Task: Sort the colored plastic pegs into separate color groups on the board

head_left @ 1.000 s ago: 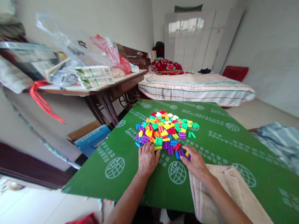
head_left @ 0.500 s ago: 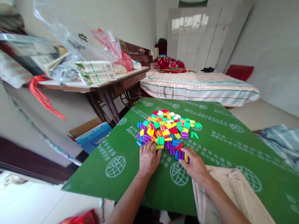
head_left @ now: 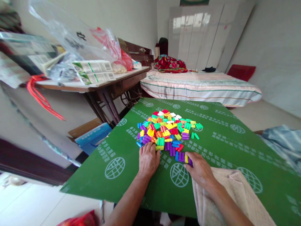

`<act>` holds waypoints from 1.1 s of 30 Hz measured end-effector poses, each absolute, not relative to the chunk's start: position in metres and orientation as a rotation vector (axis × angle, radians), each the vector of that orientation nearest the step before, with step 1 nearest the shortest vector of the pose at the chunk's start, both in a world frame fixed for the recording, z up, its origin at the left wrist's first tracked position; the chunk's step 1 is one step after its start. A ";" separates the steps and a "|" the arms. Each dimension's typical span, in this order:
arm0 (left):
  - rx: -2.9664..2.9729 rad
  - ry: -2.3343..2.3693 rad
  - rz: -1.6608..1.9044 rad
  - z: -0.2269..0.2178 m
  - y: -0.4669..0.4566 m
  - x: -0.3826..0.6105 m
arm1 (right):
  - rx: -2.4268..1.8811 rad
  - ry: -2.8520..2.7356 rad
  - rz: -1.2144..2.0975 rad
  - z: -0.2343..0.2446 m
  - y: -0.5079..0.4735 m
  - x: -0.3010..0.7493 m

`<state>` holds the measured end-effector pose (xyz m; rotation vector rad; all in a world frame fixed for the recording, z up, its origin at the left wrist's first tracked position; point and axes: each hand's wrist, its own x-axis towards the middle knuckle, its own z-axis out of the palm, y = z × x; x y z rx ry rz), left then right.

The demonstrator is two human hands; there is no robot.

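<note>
Drawn slightly rightward since the frame half a second ago, the right hand (head_left: 200,169) lies at the near right of the pile of coloured capsule-shaped pieces (head_left: 169,126), as I view it through the head camera. Its thumb and index finger stand apart about a purple piece (head_left: 191,162); I cannot tell whether they clamp it. To its left, a yellow piece (head_left: 186,158), two purple pieces (head_left: 180,157) and a blue piece (head_left: 176,156) lie side by side. The left hand (head_left: 148,159) rests at the pile's near edge, fingers together and bent, thumb just beside a yellow-green pair (head_left: 160,147); its fingertips are partly hidden, so I cannot tell its grip. All pieces lie on the green printed board (head_left: 89,177), a beige cloth (head_left: 242,188) beneath the right forearm.
</note>
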<state>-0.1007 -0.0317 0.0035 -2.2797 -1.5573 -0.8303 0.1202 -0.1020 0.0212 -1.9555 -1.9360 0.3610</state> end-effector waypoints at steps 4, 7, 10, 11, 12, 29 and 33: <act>-2.270 -1.554 -0.830 0.003 -0.032 -0.101 | -1.988 -1.974 0.303 0.023 -0.098 0.119; -2.266 -1.568 -0.833 0.003 -0.032 -0.101 | -2.000 -1.974 0.250 0.019 -0.096 0.120; -2.249 -1.597 -0.839 0.002 -0.031 -0.101 | -1.989 -1.961 0.211 0.015 -0.095 0.121; -2.242 -1.604 -0.842 0.002 -0.031 -0.101 | -1.984 -1.958 0.199 0.014 -0.094 0.121; -2.237 -1.607 -0.846 0.001 -0.031 -0.101 | -1.981 -1.955 0.188 0.013 -0.094 0.122; -2.246 -1.635 -0.820 0.002 -0.032 -0.100 | -1.929 -1.940 0.022 -0.003 -0.094 0.123; -2.246 -1.648 -0.805 0.003 -0.033 -0.100 | -1.936 -1.939 -0.008 -0.002 -0.094 0.121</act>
